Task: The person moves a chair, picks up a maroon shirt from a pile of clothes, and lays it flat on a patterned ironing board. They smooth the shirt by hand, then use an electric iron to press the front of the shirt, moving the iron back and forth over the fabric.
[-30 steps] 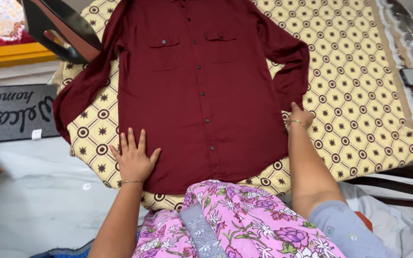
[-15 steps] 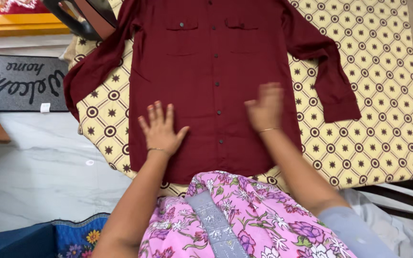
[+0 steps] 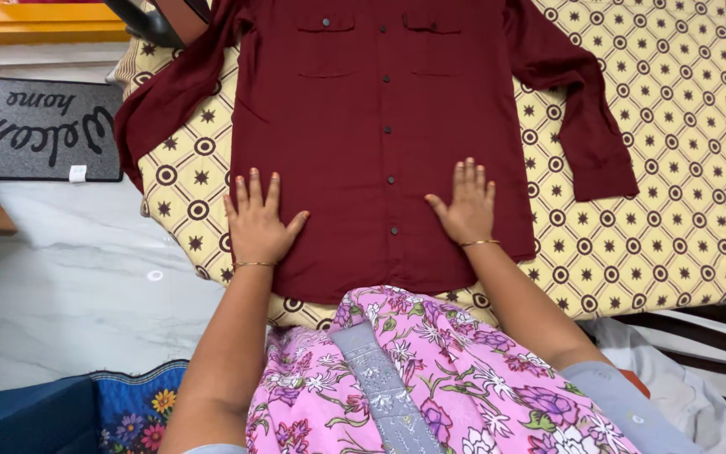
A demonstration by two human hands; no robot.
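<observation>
My left hand (image 3: 258,223) lies flat with fingers spread on the lower left of the maroon shirt (image 3: 380,126), which is laid out face up on the patterned bedspread (image 3: 657,168) across the middle of the frame. My right hand (image 3: 466,206) presses flat, fingers nearly together, at its lower right. I judge the cloth light, soft and limp, best gripped at hem or side seams.

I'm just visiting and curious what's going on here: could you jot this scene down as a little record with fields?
Setting: bed with a yellow patterned bedspread, beside a pale marble floor
Main item: maroon button-front shirt, spread flat, front up, sleeves out to the sides
Left hand: open, palm flat on the shirt's lower part
Right hand: open, palm flat on the shirt's lower part, across the button line from the left hand
Nearby: grey doormat on the floor
</observation>
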